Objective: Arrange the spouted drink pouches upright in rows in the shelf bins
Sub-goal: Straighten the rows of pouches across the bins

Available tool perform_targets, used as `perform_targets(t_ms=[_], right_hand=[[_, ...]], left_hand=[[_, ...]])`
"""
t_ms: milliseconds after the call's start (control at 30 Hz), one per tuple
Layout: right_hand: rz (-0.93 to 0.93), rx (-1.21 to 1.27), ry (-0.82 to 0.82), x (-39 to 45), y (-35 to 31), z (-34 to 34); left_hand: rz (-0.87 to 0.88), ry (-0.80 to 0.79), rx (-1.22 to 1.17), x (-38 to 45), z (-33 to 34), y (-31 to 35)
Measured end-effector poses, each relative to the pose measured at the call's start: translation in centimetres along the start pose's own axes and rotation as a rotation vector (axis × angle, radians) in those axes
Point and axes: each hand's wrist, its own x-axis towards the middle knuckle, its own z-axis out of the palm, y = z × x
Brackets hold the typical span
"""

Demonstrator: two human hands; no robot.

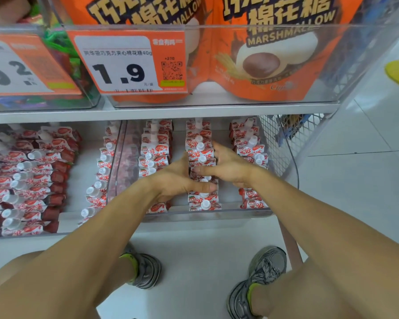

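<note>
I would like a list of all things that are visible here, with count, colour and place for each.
pouches: many, red and white with white caps, in three rows in the right bin and more in the left bin
right bin: one, clear, lower shelf
marshmallow bags: two, orange, upper shelf bin
price tags: two, orange and white, on upper bins
mesh basket: one, white, right of shelf
shoes: two, grey, on floor
left hand: one, left of the middle row
right hand: one, right of the middle row
</note>
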Motion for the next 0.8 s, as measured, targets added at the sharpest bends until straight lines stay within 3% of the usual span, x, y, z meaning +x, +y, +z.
perform_targets(t_ms=[167,233,300,533,800], right_hand=[[0.079,0.187,0.021,-0.9,-0.8,-0.1],[0.122,0.140,-0.056,-2.2,-1.4,-0.3],[0.168,0.142,-0.160,-3.3,-0.6,-0.4],[0.208,0.319,-0.208,-5.0,0.9,-0.8],[0.144,0.176,-0.314,-5.0,2.0,-0.8]], left_hand=[[-0.117,0.076,-0.020,-1.0,0.6,0.8],[-0.183,0.065,0.010,-1.7,0.9,0.8],[-0.175,0.012,-0.010,-2.1,1.2,0.5],[-0.081,-0.015,-0.083,-2.4,1.1,-0.6],[-0.085,-0.053,-0.076,-2.3,1.4,-0.3]])
